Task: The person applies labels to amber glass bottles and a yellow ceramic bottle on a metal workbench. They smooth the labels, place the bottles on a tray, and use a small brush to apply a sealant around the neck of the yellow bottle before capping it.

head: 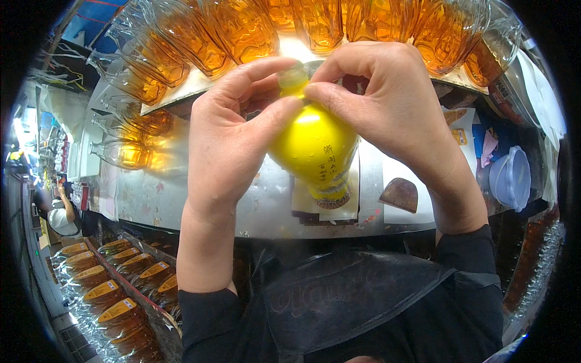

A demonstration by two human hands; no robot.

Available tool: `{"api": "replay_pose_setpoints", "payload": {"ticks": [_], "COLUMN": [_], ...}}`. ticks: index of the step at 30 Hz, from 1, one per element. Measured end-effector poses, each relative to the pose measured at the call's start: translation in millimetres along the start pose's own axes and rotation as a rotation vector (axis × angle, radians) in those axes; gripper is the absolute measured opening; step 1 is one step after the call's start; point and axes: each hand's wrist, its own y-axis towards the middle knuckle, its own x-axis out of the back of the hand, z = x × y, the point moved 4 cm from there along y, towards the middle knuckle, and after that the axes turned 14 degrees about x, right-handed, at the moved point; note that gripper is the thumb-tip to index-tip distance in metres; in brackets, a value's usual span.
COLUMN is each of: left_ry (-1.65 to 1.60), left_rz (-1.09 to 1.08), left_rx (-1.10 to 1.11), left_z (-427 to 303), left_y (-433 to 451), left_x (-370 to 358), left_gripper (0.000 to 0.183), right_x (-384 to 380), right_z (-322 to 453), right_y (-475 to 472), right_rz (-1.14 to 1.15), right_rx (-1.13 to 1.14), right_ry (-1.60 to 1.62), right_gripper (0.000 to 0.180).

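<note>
A glossy yellow vase-shaped bottle (313, 140) stands in front of me, wet with small droplets and bearing dark writing down its side. Its neck is topped by a pale translucent cap or wrap (292, 76). My left hand (227, 127) holds the neck, thumb at its base and forefinger by the top. From the other side, my right hand (376, 100) pinches at the neck between thumb and forefinger; whether it grips a thin film there is too small to tell. Beneath the bottle's foot lies a cream-coloured pad (302, 199) on the metal table (263, 204).
Glass bottles of amber liquid (317, 27) line a raised board at the back, with several more bottles (131, 154) left. A brown flat piece (400, 195) lies on white paper (408, 163). Right stands a blue bucket (510, 179). Labelled bottles (109, 304) fill crates lower left; a person (61, 218) is beyond.
</note>
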Motion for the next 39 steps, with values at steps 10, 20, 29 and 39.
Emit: {"api": "replay_pose_setpoints", "payload": {"ticks": [10, 20, 29, 39], "left_ry": [0.014, 0.03, 0.053, -0.015], "left_rz": [-0.006, -0.021, -0.025, 0.018], "left_rx": [0.041, 0.027, 0.06, 0.052], "left_z": [-0.4, 0.8, 0.2, -1.6], "left_y": [-1.0, -0.5, -0.2, -7.4], "left_x": [-0.1, -0.5, 0.9, -0.2], "left_gripper": [0.04, 0.038, 0.039, 0.039], "right_x": [-1.1, -1.2, -0.7, -1.6], "right_z": [-0.9, -1.1, -8.2, -10.7], "right_y": [-0.7, -2.2, -2.0, 5.4], "right_rz": [-0.016, -0.013, 0.019, 0.127], "right_rx": [-0.028, -0.026, -0.137, -0.126], "right_ry": [0.008, 0.048, 0.274, 0.237], "right_gripper": [0.016, 0.016, 0.016, 0.016]}}
